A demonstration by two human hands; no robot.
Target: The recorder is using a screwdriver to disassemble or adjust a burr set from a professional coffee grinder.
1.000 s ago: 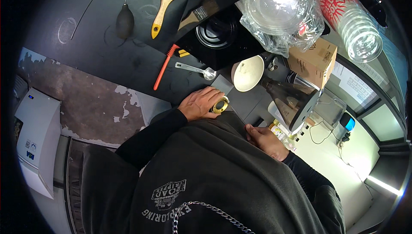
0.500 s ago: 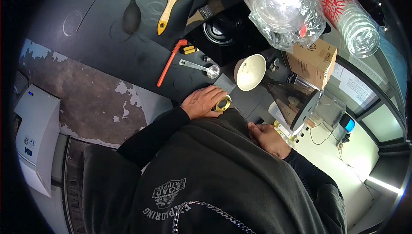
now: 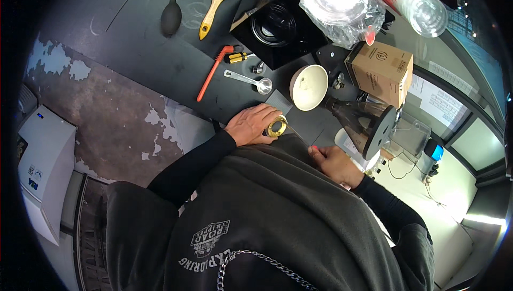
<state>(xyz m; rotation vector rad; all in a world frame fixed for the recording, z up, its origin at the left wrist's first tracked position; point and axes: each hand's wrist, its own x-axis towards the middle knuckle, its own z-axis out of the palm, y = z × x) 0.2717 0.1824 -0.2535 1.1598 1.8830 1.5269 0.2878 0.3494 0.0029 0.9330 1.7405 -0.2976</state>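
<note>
Dark surface [image 3: 141, 56]: at eleven o'clock, a black bulb [image 3: 171, 18], paintbrush [image 3: 212, 12] and red tool [image 3: 210, 77], possibly a brush; at twelve, metal spoon [image 3: 264, 86]; near two, pale bowl [image 3: 310, 89].

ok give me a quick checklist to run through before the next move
1. Left hand on the gold round part: ok, fingers lie against it.
2. Right hand gripping the thin tool: ok, held at the end away from the part.
3. Tool tip touching the part: cannot tell, too small.
4. Bowl clean: not ok, dark specks inside.
5. Spoon clear of both hands: ok, it lies apart from them.
</note>
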